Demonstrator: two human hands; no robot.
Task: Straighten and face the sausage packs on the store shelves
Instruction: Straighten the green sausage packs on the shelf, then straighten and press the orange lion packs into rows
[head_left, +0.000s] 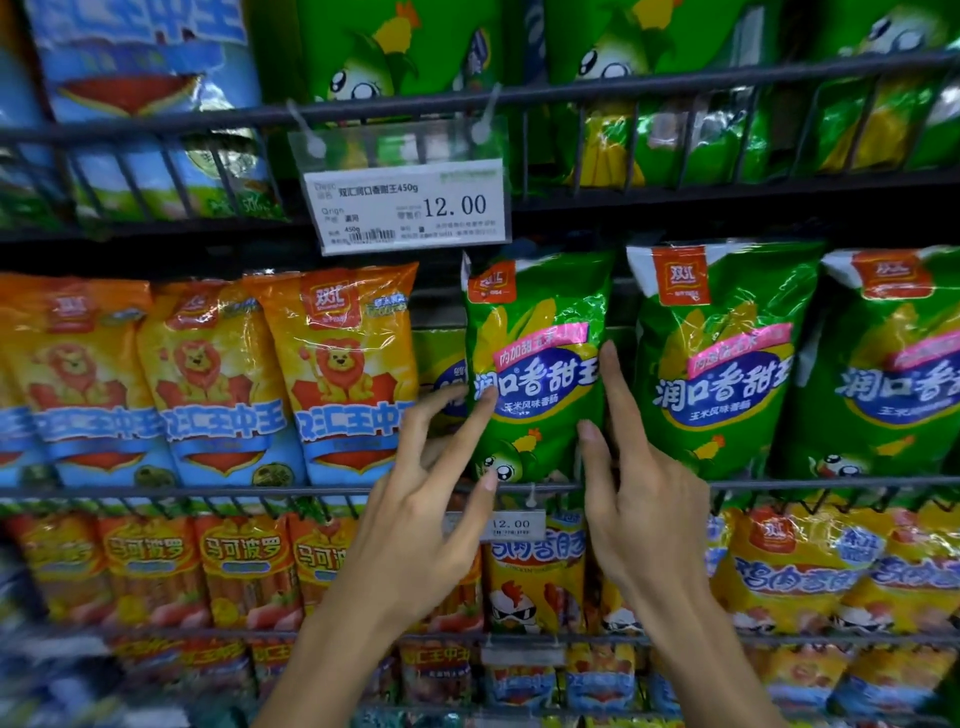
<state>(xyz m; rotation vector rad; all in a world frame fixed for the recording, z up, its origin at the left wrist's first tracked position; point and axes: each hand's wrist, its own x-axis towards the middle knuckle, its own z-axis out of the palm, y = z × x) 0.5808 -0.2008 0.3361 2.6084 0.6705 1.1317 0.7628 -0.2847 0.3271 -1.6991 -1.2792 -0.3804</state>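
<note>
Frame centre: glossy green plastic sausage pack (537, 358) upright, between both hands. Left hand (415, 525) and right hand (639, 499) flank its edges, grip wide, fingertips touching.

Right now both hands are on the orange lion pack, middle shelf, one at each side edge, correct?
Wrong pack. The head view shows the left hand and right hand at the side edges of the green corn pack, middle shelf. The orange lion pack sits untouched beside it.
</note>
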